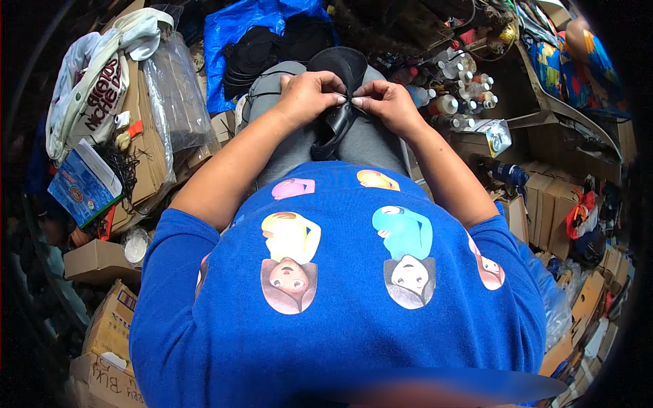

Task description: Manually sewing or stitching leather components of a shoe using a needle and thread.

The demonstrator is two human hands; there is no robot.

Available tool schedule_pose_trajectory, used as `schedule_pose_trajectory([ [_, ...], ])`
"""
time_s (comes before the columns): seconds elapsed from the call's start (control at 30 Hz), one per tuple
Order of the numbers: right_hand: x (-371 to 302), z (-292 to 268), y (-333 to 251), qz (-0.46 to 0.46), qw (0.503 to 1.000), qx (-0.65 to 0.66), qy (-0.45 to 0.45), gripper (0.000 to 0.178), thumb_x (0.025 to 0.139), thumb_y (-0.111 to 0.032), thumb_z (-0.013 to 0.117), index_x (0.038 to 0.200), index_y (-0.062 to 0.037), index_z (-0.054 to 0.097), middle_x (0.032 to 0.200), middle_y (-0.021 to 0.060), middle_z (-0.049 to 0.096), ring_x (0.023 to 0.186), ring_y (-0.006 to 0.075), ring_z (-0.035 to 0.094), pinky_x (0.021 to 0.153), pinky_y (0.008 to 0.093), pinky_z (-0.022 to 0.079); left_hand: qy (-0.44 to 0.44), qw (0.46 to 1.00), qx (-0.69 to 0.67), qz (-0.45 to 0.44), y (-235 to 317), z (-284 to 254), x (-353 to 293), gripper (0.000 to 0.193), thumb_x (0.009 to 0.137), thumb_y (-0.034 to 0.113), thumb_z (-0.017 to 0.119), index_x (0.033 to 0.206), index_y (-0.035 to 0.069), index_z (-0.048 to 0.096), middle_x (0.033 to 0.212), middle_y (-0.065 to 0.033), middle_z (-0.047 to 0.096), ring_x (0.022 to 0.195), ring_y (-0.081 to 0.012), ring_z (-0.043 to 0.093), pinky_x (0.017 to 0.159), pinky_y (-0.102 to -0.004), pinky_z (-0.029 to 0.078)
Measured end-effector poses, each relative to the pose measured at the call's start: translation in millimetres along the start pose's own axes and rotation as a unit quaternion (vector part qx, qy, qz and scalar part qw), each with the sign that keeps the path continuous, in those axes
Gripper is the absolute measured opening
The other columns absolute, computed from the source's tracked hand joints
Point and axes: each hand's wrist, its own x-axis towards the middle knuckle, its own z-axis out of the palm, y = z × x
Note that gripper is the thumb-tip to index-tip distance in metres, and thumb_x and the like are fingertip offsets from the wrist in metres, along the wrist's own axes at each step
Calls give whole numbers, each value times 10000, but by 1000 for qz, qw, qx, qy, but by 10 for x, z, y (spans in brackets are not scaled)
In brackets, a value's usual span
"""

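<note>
A black shoe upper point(335, 126) lies across my lap, its lower part shiny and curved, its far end a wide matte oval. My left hand point(309, 98) pinches it at the narrow middle between thumb and fingers. From the other side my right hand point(391, 105) pinches the same spot, the fingertips of both hands nearly meeting. Whether a needle or thread is between them is too small to tell. A thin dark cord point(262, 95) runs over my left thigh beside the left wrist.
Beyond my knees, similar black pieces point(255, 54) are heaped on a blue plastic sheet point(216, 51). Several bottles point(445, 104) stand at the right. On the left are flattened cardboard point(146, 119), a white cloth bag point(92, 88) and a blue booklet point(85, 182). Cardboard boxes point(98, 262) crowd both sides.
</note>
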Motion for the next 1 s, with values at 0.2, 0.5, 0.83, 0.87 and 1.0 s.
schedule_pose_trajectory([
  [0.2,30,-104,-12,-9,999,-18,-32,111,787,-101,707,832,-27,638,709,-31,595,650,51,513,612,206,421,64,963,187,181,106,-151,-12,139,715,129,726,825,68,667,753,-15,614,701,-135,555,658,-295,445],
  [0.5,-126,-253,122,-158,974,-160,32,170,786,-195,723,846,-55,647,760,-45,466,657,65,474,600,211,410,-59,982,169,63,325,-268,-107,145,815,98,575,946,36,586,873,-167,633,848,-328,617,736,-393,473],
  [0.83,-97,-667,-174,-76,959,-270,44,182,842,-221,620,935,-64,612,846,56,633,793,172,595,703,324,458,-91,949,239,183,349,-230,-22,141,833,139,514,916,57,594,837,-179,633,824,-367,608,720,-458,474],
  [0.87,-2,-682,-164,-80,923,-370,67,200,830,-245,621,952,-87,621,867,82,645,813,229,621,721,360,462,-93,948,239,188,340,-225,-10,141,833,139,514,916,57,594,837,-179,633,824,-367,608,720,-458,474],
  [1.0,80,-653,-78,-63,879,-452,140,249,830,-334,591,976,-137,636,996,73,621,997,265,566,810,449,409,-139,952,231,146,350,-273,57,167,838,113,535,987,45,564,907,-195,627,880,-379,592,734,-441,464],
])
